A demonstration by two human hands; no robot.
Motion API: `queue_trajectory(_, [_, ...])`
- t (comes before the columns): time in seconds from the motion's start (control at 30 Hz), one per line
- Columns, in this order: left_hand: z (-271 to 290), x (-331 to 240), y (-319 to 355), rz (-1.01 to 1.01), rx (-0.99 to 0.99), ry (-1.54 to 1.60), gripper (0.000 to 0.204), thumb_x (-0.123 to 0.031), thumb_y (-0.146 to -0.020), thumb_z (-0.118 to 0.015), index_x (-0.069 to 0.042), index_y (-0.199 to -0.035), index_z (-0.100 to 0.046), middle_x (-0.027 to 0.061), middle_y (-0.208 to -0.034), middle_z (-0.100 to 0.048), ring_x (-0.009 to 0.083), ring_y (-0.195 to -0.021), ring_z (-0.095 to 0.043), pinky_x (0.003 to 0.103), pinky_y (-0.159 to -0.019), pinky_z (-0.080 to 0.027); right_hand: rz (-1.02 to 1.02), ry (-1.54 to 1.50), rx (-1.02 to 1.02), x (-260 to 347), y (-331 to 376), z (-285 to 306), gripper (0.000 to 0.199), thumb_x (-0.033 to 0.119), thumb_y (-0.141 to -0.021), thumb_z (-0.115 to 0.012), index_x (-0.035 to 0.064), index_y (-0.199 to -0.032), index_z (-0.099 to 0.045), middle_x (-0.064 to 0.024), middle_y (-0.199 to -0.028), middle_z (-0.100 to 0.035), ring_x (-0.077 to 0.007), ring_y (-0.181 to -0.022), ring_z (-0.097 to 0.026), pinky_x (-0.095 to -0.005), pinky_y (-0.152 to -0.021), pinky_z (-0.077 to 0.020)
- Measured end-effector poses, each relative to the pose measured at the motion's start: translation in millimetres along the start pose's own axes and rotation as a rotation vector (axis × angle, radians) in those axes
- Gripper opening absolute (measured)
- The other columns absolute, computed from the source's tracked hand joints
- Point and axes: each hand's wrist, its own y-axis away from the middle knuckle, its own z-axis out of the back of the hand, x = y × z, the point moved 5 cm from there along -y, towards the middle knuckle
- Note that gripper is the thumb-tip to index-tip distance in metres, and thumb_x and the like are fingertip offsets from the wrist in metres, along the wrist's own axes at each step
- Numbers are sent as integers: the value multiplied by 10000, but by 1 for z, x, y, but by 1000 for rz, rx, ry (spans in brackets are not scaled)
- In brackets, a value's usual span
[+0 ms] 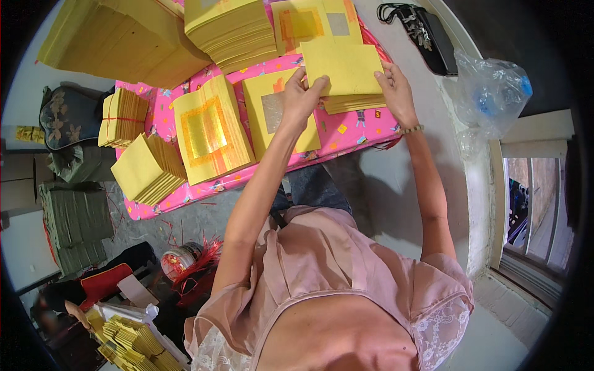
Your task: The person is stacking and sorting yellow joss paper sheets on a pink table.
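Observation:
A sheaf of yellow joss paper [346, 65] is held by its two sides between my hands, above another yellow stack [356, 105] at the table's far right. My left hand [303, 96] has its thumb on top of the sheaf's near left corner, fingers curled at the edge. My right hand [397, 93] grips the right edge, thumb on top. Left of the sheaf lies a yellow stack with a silver square [272, 111], partly covered by my left forearm. Beside it stands a stack with a gold foil square [207, 136]. Behind the sheaf lie more foil-marked sheets [300, 25].
Tall paper stacks [229, 34] fill the back of the pink-covered table [216, 188]. A red-tied bundle [127, 114] and a fanned stack [148, 170] sit left. Keys [421, 32] and a plastic bag [495, 93] lie right. Another person's hand [77, 314] shows lower left.

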Motion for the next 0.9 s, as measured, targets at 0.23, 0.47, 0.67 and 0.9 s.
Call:
queue_trajectory(0.23, [26, 71, -40, 50, 15, -657, 417, -282, -796, -769, -1, -1083, -657, 97, -796, -703, 170, -678, -676, 319, -633, -534, 19, 352, -59, -45, -6, 4, 321, 217, -935, -579, 25, -1190, -544, -181, -936, -685, -349, -895, -665, -458, -777, -488])
queue_trajectory(0.47, [28, 82, -42, 63, -4, -734, 443, -327, -729, -810, 3, -999, -689, 121, -802, -706, 227, -726, -688, 354, -680, -535, -8, 436, -36, -69, -7, -4, 320, 223, -939, -567, 42, -1195, -504, -219, -1015, -661, -403, -954, -636, -487, -800, -480])
queue_trajectory(0.67, [11, 59, -28, 5, -25, -898, 490, -304, -700, -827, 34, -1010, -654, 161, -814, -698, 279, -757, -692, 386, -687, -536, 85, 485, -51, -65, -6, -3, 309, 205, -954, -563, 16, -1189, -502, -202, -1028, -640, -367, -979, -631, -456, -838, -479])
queue_trajectory(0.9, [6, 47, -21, -150, -51, -1089, 612, -342, -755, -786, 99, -1103, -543, 247, -914, -677, 401, -826, -666, 467, -783, -525, 304, 834, -218, -30, 3, -4, 339, 184, -886, -648, 41, -1172, -536, -192, -1047, -600, -376, -1000, -577, -478, -834, -474])
